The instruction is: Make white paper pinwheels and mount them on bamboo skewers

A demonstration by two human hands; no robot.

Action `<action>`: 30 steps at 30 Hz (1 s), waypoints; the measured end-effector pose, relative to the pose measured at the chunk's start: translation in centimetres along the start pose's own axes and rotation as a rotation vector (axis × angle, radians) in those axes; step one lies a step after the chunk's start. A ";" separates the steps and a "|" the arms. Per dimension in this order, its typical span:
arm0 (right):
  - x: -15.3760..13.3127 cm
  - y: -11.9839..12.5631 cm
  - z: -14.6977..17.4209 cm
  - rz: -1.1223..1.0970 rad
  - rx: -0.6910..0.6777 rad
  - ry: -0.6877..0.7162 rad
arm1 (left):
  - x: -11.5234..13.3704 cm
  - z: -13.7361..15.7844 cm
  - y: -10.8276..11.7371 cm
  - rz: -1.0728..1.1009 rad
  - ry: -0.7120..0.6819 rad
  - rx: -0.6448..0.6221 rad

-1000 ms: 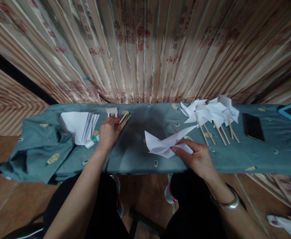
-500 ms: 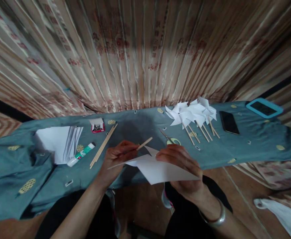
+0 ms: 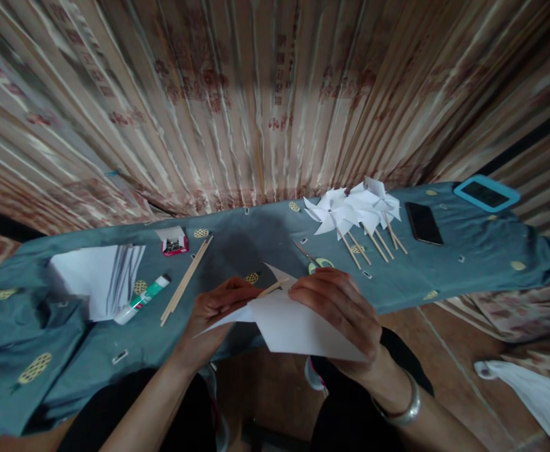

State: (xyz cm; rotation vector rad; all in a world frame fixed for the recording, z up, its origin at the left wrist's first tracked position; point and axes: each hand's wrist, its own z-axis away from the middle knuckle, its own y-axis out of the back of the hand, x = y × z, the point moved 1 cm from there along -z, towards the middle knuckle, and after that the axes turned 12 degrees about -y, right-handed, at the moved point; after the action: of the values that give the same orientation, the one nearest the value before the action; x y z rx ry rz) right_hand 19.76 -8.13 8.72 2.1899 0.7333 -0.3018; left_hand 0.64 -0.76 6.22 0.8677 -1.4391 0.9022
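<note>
Close to my body, above the table's front edge, my right hand (image 3: 338, 307) grips a folded white paper pinwheel (image 3: 310, 329) from its right side. My left hand (image 3: 225, 307) is closed around a thin wooden stick (image 3: 274, 287), whose free end points right and lies against the back of the paper. One blade of the pinwheel stretches left, over the left fingers and wrist. The spot where stick and paper meet is partly covered by paper and fingers. Just beyond the right fingers lie scissors (image 3: 315, 260) with pale green handles.
On the teal cloth (image 3: 251, 235) to the left are stacked white papers (image 3: 96, 276), a glue stick (image 3: 142, 300), loose wooden sticks (image 3: 186, 279) and a red box of pins (image 3: 174, 242). At right lie several finished pinwheels (image 3: 334, 213), a phone (image 3: 423, 223) and a blue-framed device (image 3: 486, 192).
The stick in my left hand has come down and right, from above the paper to against its back. The paper has tilted slightly. The camera view has shifted a little.
</note>
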 end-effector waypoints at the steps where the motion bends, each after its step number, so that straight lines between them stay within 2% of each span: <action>1: -0.1 0.1 0.0 0.011 -0.008 0.003 | -0.2 0.0 0.1 0.007 -0.012 -0.010; 9: -0.3 0.6 -0.3 0.038 -0.022 0.039 | -1.0 0.1 0.5 -0.001 -0.134 -0.097; 23: -0.1 0.3 -0.2 0.042 -0.069 0.052 | -0.6 0.1 0.5 -0.026 -0.178 -0.081; 30: 0.1 -0.1 -0.1 -0.010 -0.036 0.028 | -0.7 0.1 0.5 -0.064 -0.205 -0.062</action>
State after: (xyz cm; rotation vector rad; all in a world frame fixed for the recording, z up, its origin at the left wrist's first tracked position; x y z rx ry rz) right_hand 19.81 -7.98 8.63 2.1611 0.7597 -0.2613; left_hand 0.18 -0.62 5.50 0.9754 -1.5972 0.7333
